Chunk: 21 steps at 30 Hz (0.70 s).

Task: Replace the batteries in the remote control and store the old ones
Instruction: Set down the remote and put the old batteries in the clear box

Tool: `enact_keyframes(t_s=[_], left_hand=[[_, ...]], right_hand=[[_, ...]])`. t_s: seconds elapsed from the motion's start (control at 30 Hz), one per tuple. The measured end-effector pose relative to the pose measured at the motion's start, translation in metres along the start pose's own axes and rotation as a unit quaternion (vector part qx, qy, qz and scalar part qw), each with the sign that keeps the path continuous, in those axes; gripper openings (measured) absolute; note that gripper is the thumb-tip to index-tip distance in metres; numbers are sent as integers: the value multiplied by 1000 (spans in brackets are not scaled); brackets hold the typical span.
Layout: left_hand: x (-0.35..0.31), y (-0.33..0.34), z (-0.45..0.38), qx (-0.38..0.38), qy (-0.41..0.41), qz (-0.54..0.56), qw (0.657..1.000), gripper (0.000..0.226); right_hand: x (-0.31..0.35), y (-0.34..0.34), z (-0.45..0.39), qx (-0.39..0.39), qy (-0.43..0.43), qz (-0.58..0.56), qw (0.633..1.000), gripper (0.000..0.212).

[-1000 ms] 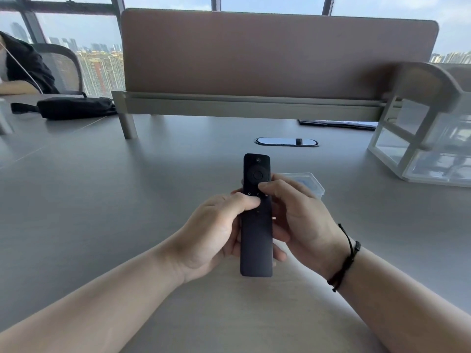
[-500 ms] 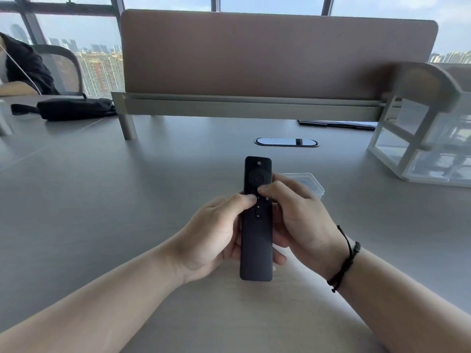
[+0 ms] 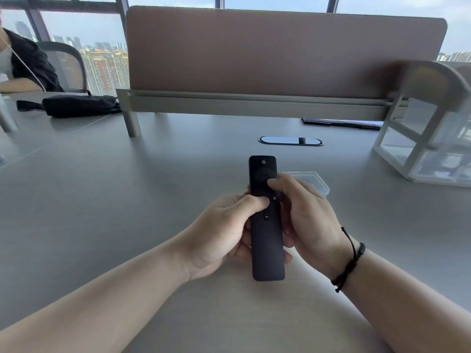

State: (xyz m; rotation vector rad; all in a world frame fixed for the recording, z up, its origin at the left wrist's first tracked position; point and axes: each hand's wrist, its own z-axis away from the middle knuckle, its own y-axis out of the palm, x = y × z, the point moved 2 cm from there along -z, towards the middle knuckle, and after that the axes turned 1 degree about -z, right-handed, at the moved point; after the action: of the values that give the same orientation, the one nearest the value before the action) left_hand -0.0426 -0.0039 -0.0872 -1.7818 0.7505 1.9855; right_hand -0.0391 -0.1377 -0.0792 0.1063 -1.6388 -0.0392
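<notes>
A slim black remote control [image 3: 266,240] is held button side up over the grey table [image 3: 102,200], pointing away from me. My left hand [image 3: 224,233] wraps its left side, thumb across the middle buttons. My right hand [image 3: 308,217] holds the right side, thumb resting on the round pad near the top. A small clear plastic box [image 3: 316,182] lies on the table just behind my right hand, partly hidden by it. No batteries are visible.
A clear drawer organiser [image 3: 430,138] stands at the right. A brown desk divider [image 3: 280,54] crosses the back, with a cable port [image 3: 290,141] before it. A black pouch [image 3: 79,105] lies far left, near a seated person [image 3: 23,64].
The remote has slid slightly toward me in my hands. My right thumb has moved up from the middle buttons onto the round pad.
</notes>
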Motion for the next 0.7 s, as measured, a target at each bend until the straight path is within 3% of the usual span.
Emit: enact_keyframes(t_s=[0.23, 0.37, 0.6, 0.7], left_hand=[[-2, 5, 1, -12, 23, 8, 1000, 32], [-3, 3, 2, -13, 23, -5, 1000, 35], [-4, 1, 0, -28, 78, -2, 997, 34], [-5, -3, -1, -42, 88, 5, 995, 38]], right_hand=[[3, 2, 2, -12, 7, -5, 1000, 27], [2, 3, 4, -3, 6, 1, 1000, 37], [1, 1, 1, 8, -6, -35, 999, 35], [-3, 1, -3, 36, -19, -52, 998, 48]])
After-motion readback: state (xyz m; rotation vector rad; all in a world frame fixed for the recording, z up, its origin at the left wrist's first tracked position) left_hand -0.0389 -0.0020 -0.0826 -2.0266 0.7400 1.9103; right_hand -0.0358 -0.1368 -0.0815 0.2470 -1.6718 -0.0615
